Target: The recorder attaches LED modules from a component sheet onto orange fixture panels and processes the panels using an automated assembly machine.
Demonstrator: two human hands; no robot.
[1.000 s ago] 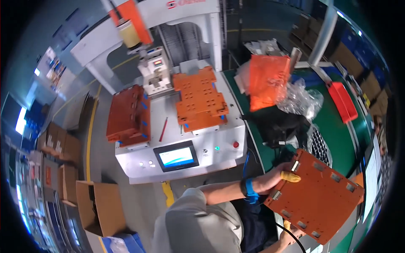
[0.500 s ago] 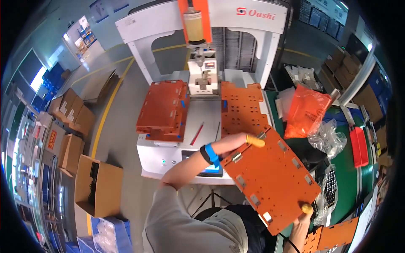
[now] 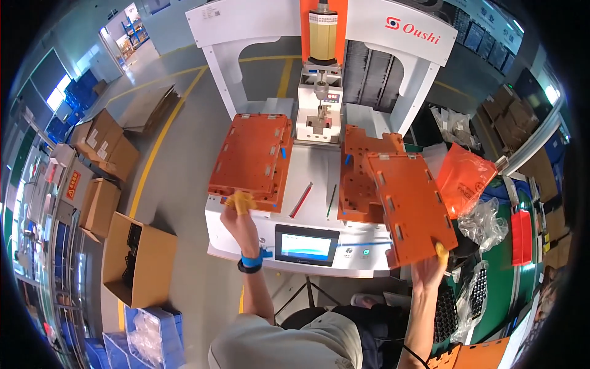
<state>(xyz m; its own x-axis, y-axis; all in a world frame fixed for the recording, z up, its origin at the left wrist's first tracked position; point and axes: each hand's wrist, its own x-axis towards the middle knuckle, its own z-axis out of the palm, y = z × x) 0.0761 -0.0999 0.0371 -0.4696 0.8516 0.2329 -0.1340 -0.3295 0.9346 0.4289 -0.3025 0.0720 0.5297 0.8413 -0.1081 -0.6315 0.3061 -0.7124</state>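
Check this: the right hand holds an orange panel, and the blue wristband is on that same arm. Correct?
Not quite: the blue wristband is at the wrist of the left hand, not the right, as the head view shows. The right hand does hold an orange panel.

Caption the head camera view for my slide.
Right hand holding an orange panel, left hand at the near edge of another panel.
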